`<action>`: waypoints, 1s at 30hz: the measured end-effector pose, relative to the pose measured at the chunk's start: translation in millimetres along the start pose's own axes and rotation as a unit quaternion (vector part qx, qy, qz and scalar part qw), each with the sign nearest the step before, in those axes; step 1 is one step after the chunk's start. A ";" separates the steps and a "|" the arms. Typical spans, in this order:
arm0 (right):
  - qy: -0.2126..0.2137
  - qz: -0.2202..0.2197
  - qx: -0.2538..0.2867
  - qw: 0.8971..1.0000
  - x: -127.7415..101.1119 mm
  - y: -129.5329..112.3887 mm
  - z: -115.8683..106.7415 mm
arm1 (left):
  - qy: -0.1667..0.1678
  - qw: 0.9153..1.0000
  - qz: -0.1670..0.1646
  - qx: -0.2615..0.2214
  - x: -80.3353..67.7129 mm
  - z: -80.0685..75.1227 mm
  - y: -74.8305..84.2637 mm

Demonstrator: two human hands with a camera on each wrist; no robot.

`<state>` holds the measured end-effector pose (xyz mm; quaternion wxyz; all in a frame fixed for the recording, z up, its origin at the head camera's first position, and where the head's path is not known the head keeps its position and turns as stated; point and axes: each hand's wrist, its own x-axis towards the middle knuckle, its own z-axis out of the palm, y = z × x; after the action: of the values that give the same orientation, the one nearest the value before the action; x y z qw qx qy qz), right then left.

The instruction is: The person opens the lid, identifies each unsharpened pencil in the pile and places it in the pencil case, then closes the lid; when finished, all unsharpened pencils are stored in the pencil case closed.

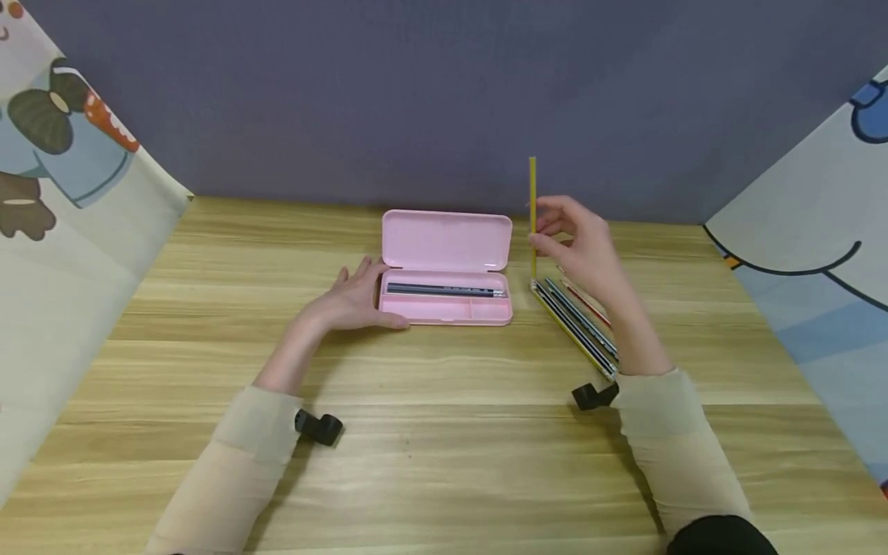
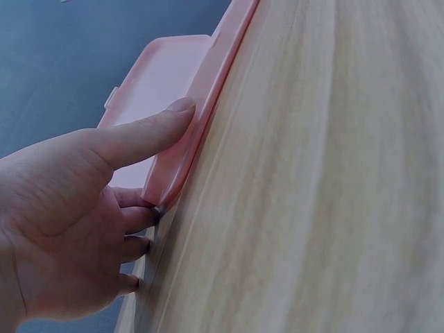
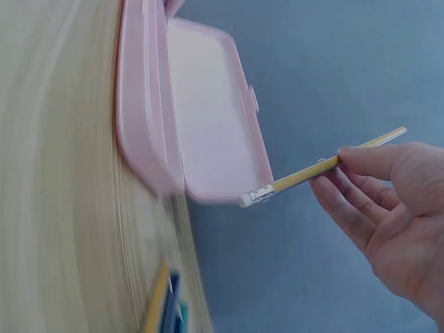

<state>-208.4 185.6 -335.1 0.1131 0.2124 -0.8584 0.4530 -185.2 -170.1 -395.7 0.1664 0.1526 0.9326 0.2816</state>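
A pink pencil case (image 1: 445, 297) lies open on the wooden table (image 1: 444, 462), lid (image 1: 446, 240) tipped back, with a dark pencil (image 1: 444, 290) in its tray. My left hand (image 1: 357, 297) rests against the case's left end, thumb (image 2: 149, 132) along its front edge (image 2: 208, 90). My right hand (image 1: 579, 243) hovers right of the case and pinches a yellow pencil (image 1: 533, 208) held upright; the right wrist view shows the yellow pencil (image 3: 319, 170) with its eraser end toward the lid (image 3: 215, 118). Several pencils (image 1: 576, 324) lie in a row under that wrist.
A dark blue wall (image 1: 444, 92) closes the back of the table. Printed cloth panels stand at the left (image 1: 62, 231) and the right (image 1: 819, 270). Black strap clips sit at both wrists (image 1: 319, 426) (image 1: 593, 395).
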 end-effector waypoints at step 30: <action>-0.209 -0.120 -0.220 0.945 29.2 -15.8 91.7 | -0.001 1.000 -0.005 0.005 -5.0 0.3 2.6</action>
<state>-227.0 94.4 -364.0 0.0284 0.3736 -0.9092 0.1813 -180.1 -169.8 -393.3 0.1678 0.1490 0.9346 0.2758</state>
